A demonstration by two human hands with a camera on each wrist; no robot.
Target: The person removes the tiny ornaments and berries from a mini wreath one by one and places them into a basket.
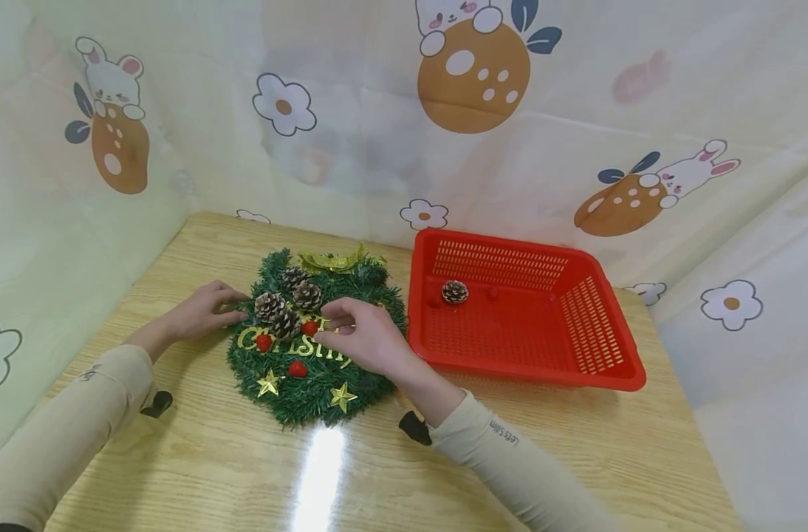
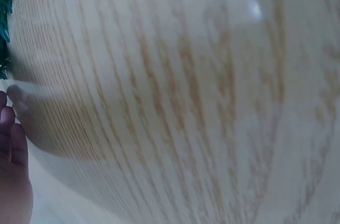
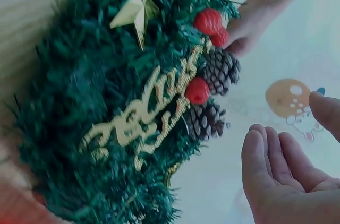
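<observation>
A green tinsel wreath (image 1: 311, 399) lies flat on the table. It bears gold "Christmas" lettering (image 1: 311, 349), red berries (image 1: 298, 369), gold stars (image 1: 269, 383) and a gold ribbon bow (image 1: 334, 261) at its far side. Several pine cones (image 1: 269, 307) cluster on its upper left part. My left hand (image 1: 201, 314) is at the wreath's left edge, fingertips against the tinsel. Above the lettering, just right of the cones, hovers my right hand (image 1: 367, 336). In the right wrist view its fingers (image 3: 281, 155) and thumb are apart, with nothing between them.
A red plastic basket (image 1: 524, 378) stands right of the wreath, with one pine cone (image 1: 454, 292) inside it. Behind the wooden table (image 1: 218, 458) hangs a curtain (image 1: 357, 162) with rabbit and flower prints.
</observation>
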